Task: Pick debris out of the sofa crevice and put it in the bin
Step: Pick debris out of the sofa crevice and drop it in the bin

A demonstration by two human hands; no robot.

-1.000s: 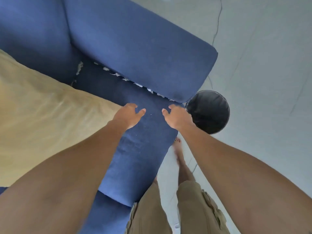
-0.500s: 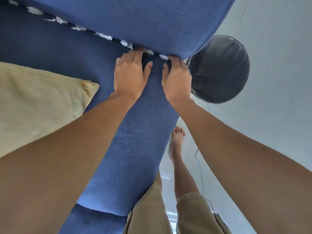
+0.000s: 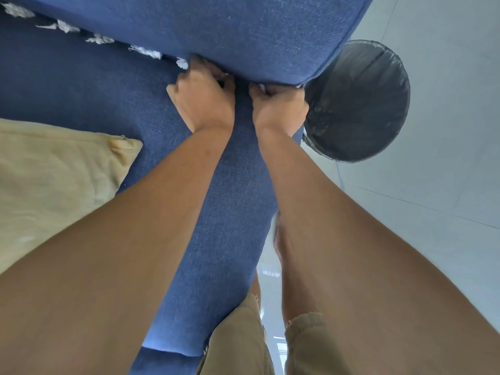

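Observation:
Several white scraps of debris (image 3: pixel 146 51) lie along the crevice between the blue sofa's armrest (image 3: pixel 216 28) and its seat cushion (image 3: pixel 81 85). At the front end of the crevice, my left hand (image 3: pixel 203 101) has its fingers curled into the gap, just right of one scrap (image 3: pixel 182 63). What it grips is mostly hidden. Beside it, my right hand (image 3: pixel 278 106) is curled too, with a white bit showing at its fingertips. A round bin (image 3: pixel 359 104) with a black liner stands on the floor just right of the armrest's end, close to my right hand.
A yellow pillow (image 3: pixel 54 171) lies on the seat at the left. Pale tiled floor (image 3: pixel 433 185) spreads to the right of the sofa. My legs in khaki shorts (image 3: pixel 243 342) stand against the seat's front edge.
Both hands reached forward to the crevice. Their fingers went from flat and spread to curled into the gap. The camera moved closer to the sofa and bin.

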